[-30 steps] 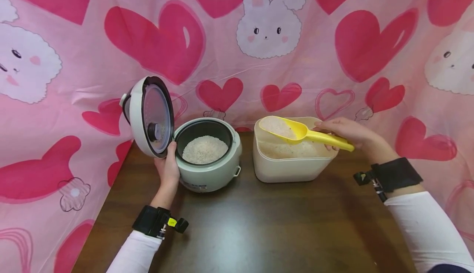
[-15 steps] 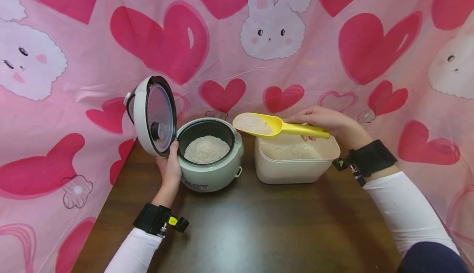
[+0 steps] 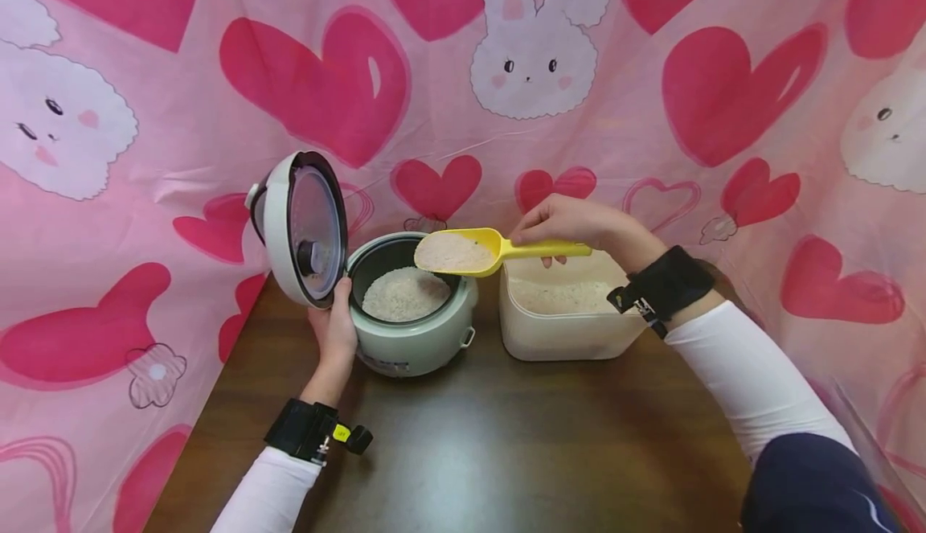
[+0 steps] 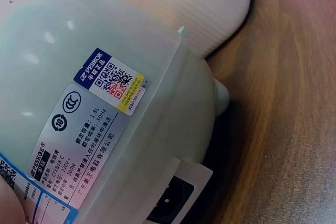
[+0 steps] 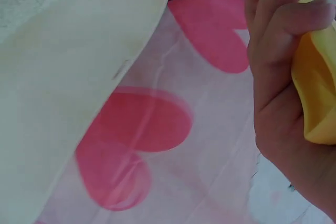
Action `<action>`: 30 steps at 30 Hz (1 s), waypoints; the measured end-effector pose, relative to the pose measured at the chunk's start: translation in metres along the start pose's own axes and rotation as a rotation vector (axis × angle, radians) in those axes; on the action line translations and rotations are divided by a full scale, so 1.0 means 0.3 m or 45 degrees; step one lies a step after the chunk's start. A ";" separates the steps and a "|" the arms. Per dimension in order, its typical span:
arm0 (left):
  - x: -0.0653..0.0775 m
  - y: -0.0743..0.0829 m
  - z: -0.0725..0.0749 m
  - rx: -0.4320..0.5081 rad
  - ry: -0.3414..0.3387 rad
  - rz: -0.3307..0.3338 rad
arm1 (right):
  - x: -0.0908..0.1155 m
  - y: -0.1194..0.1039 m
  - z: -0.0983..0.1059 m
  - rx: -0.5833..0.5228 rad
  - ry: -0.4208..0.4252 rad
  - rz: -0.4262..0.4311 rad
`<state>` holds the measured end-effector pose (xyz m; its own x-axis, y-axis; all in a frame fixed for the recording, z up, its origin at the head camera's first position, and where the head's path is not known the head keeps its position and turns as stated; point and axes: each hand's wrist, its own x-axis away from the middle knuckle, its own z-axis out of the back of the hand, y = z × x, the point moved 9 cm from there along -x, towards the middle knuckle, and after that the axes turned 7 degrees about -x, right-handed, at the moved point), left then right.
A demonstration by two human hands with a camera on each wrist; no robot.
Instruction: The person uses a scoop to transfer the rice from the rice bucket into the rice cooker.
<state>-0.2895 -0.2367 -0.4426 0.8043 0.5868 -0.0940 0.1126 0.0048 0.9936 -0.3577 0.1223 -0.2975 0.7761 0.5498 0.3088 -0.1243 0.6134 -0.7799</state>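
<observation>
The pale green rice cooker [image 3: 412, 346] stands with its lid [image 3: 279, 223] raised to the left. White rice [image 3: 403, 296] fills the bottom of its dark pot. My left hand [image 3: 335, 330] holds the cooker at the hinge side, thumb by the lid's lower edge, other fingers mostly hidden. My right hand [image 3: 567, 222] grips a yellow scoop [image 3: 490, 243] by its handle, with fingers curled round it in the right wrist view. Heaped with pale grains, the scoop's bowl hangs level over the pot's right rim. Labels and a power socket [image 4: 170, 200] show on the cooker in the left wrist view.
To the cooker's right is a cream container [image 3: 560, 338] holding more pale grains, partly under my right forearm. Both stand on a dark wooden table [image 3: 463, 453]. A pink cloth [image 3: 434, 127] with hearts and rabbits hangs close behind and at the sides.
My right hand has carried the loaded scoop leftward from above the cream container to the cooker's pot. My left hand stays at the cooker, and the lid remains raised.
</observation>
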 end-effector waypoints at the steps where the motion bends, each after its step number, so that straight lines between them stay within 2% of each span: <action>1: 0.000 -0.001 0.001 0.000 0.004 0.000 | -0.008 -0.014 -0.007 0.022 -0.004 0.007; 10: 0.000 -0.003 0.006 -0.037 0.005 -0.010 | -0.049 -0.121 -0.046 0.193 0.009 0.062; 23: -0.006 -0.003 0.002 -0.003 0.006 -0.014 | -0.058 -0.162 -0.081 0.300 0.023 0.026; 30: -0.010 -0.009 -0.001 0.005 0.007 -0.005 | -0.052 -0.185 -0.083 0.345 0.070 0.027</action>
<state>-0.2925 -0.2382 -0.4450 0.8005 0.5914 -0.0978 0.1185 0.0038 0.9930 -0.3475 0.0654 -0.2726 0.8033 0.5367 0.2582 -0.2958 0.7358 -0.6092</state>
